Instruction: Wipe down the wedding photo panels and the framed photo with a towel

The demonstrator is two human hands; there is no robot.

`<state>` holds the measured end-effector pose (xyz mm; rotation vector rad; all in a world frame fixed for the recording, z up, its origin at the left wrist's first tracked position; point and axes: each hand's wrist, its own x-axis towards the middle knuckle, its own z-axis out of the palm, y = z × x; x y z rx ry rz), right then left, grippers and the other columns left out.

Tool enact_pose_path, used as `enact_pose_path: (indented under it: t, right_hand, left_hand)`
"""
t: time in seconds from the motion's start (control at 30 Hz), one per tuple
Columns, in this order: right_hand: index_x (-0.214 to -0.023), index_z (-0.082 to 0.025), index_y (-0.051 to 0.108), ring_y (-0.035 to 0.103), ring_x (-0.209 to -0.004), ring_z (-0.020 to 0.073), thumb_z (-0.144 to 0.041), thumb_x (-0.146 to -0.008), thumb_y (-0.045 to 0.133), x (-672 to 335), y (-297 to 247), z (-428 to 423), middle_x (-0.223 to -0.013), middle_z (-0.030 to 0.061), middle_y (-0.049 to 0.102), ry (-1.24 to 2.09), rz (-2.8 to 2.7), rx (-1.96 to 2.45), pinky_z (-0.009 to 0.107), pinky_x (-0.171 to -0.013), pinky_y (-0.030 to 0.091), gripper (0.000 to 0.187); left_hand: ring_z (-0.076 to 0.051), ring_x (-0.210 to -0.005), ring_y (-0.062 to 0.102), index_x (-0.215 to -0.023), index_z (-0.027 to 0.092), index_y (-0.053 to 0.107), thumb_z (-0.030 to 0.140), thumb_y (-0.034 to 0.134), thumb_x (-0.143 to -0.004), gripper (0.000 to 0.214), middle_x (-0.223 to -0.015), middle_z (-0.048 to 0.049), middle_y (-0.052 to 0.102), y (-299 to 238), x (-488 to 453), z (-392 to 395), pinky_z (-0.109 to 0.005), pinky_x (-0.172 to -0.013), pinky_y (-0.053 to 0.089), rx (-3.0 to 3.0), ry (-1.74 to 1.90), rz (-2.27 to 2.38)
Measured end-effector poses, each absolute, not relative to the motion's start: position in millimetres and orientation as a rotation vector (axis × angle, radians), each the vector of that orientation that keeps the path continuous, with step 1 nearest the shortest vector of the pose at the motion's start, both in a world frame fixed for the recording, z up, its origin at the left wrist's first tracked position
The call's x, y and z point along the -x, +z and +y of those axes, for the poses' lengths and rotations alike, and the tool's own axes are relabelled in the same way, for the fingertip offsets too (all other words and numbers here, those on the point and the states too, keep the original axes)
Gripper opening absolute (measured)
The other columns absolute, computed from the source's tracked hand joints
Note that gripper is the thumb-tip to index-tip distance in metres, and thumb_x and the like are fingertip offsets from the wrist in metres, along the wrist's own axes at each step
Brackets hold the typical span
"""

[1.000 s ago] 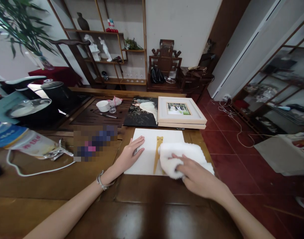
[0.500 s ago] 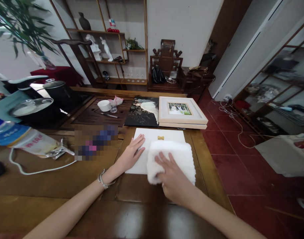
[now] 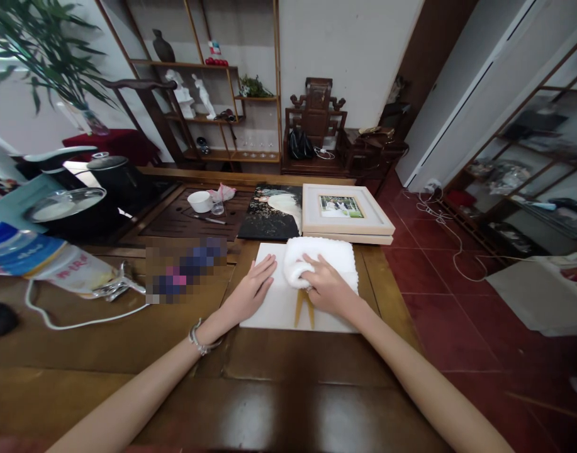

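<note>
A white board lies flat on the wooden table, with a gold-coloured piece showing two prongs on its face. My left hand rests on the board's left side, fingers stretched out flat. Gripped in my right hand is a folded white cloth, bunched at its left end and lying over the board's upper right part. It hides the top of the gold-coloured piece. A bracelet circles my left wrist.
Just behind the board lie a dark picture and stacked light-framed photos. A white bowl stands on the tea tray. To the left are a plastic bag, a white cable and a pot.
My right hand has pushed the white cloth away from me, from the board's near right to its far edge. The prongs of the gold-coloured piece now show. My left hand stays in place.
</note>
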<state>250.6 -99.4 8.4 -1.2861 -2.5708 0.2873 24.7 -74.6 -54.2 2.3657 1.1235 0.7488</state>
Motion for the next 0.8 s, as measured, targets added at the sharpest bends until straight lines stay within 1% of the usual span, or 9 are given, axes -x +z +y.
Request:
enact_pose_path:
  t: [0.1, 0.23, 0.3, 0.4, 0.47, 0.57, 0.63, 0.73, 0.8]
  right_hand:
    - [-0.096, -0.011, 0.065, 0.033, -0.131, 0.0333, -0.005, -0.071, 0.047, -240, 15, -117, -0.129, 0.0207, 0.052, 0.252, -2.695, 1.287, 0.057, -0.105, 0.023, 0.031]
    - [-0.091, -0.012, 0.067, 0.037, -0.127, 0.0363, -0.013, -0.075, 0.05, -228, 29, -161, -0.124, 0.0199, 0.055, 0.288, -2.864, 1.155, 0.058, -0.101, 0.028, 0.024]
    - [-0.091, -0.012, 0.067, 0.04, -0.125, 0.0352, -0.016, -0.074, 0.051, -226, 33, -173, -0.122, 0.0188, 0.057, 0.314, -2.892, 1.084, 0.057, -0.101, 0.028, 0.024]
    - [-0.089, -0.013, 0.067, 0.043, -0.123, 0.0313, -0.013, -0.073, 0.05, -230, 29, -163, -0.12, 0.0176, 0.059, 0.341, -2.849, 1.081, 0.053, -0.103, 0.029, 0.024]
    - [-0.089, -0.013, 0.068, 0.042, -0.126, 0.0291, -0.01, -0.07, 0.049, -238, 22, -144, -0.124, 0.0171, 0.058, 0.329, -2.758, 1.148, 0.051, -0.106, 0.026, 0.026]
    - [-0.096, -0.013, 0.066, 0.037, -0.131, 0.0261, -0.005, -0.066, 0.048, -252, 8, -116, -0.13, 0.0166, 0.054, 0.277, -2.582, 1.223, 0.049, -0.109, 0.023, 0.036]
    - [-0.096, -0.013, 0.065, 0.036, -0.132, 0.0256, -0.003, -0.065, 0.047, -256, 2, -107, -0.13, 0.0165, 0.053, 0.228, -2.529, 1.252, 0.049, -0.11, 0.022, 0.037]
    - [-0.091, -0.013, 0.067, 0.034, -0.132, 0.0304, -0.007, -0.069, 0.049, -251, 2, -116, -0.13, 0.0166, 0.053, 0.153, -2.615, 1.266, 0.053, -0.108, 0.022, 0.029]
    - [-0.089, -0.012, 0.068, 0.035, -0.13, 0.0344, -0.012, -0.072, 0.051, -240, 8, -133, -0.129, 0.0183, 0.053, 0.125, -2.731, 1.212, 0.055, -0.107, 0.022, 0.024]
  left_hand:
    - [-0.022, -0.137, 0.025, -0.137, 0.021, 0.039, 0.025, 0.031, -0.095, 0.042, -0.145, -0.0093, 0.035, -55, -25, -74, -0.052, -0.112, 0.015, -2.353, 0.775, 1.129]
    - [-0.022, -0.136, 0.026, -0.135, 0.019, 0.041, 0.025, 0.031, -0.095, 0.042, -0.145, -0.0104, 0.036, -54, -26, -75, -0.052, -0.112, 0.015, -2.342, 0.78, 1.139]
    - [-0.022, -0.136, 0.026, -0.135, 0.019, 0.042, 0.025, 0.031, -0.095, 0.042, -0.145, -0.0102, 0.036, -54, -25, -75, -0.052, -0.112, 0.015, -2.343, 0.776, 1.141]
    - [-0.022, -0.136, 0.027, -0.136, 0.02, 0.041, 0.024, 0.031, -0.095, 0.042, -0.145, -0.0101, 0.036, -53, -25, -75, -0.051, -0.112, 0.015, -2.36, 0.768, 1.131]
    - [-0.022, -0.136, 0.027, -0.136, 0.019, 0.04, 0.024, 0.031, -0.095, 0.042, -0.145, -0.0102, 0.036, -54, -25, -75, -0.051, -0.112, 0.015, -2.371, 0.762, 1.126]
    - [-0.022, -0.137, 0.025, -0.137, 0.02, 0.038, 0.024, 0.031, -0.095, 0.043, -0.145, -0.0094, 0.035, -56, -24, -74, -0.052, -0.112, 0.015, -2.369, 0.764, 1.123]
    - [-0.021, -0.137, 0.025, -0.137, 0.021, 0.038, 0.024, 0.03, -0.096, 0.043, -0.145, -0.0091, 0.035, -57, -24, -74, -0.052, -0.112, 0.014, -2.362, 0.768, 1.121]
    - [-0.021, -0.137, 0.025, -0.137, 0.02, 0.04, 0.025, 0.03, -0.096, 0.042, -0.145, -0.0098, 0.035, -57, -25, -74, -0.051, -0.113, 0.014, -2.348, 0.775, 1.135]
    - [-0.021, -0.137, 0.026, -0.136, 0.019, 0.041, 0.025, 0.03, -0.095, 0.042, -0.145, -0.0105, 0.036, -56, -25, -74, -0.05, -0.113, 0.015, -2.341, 0.778, 1.145]
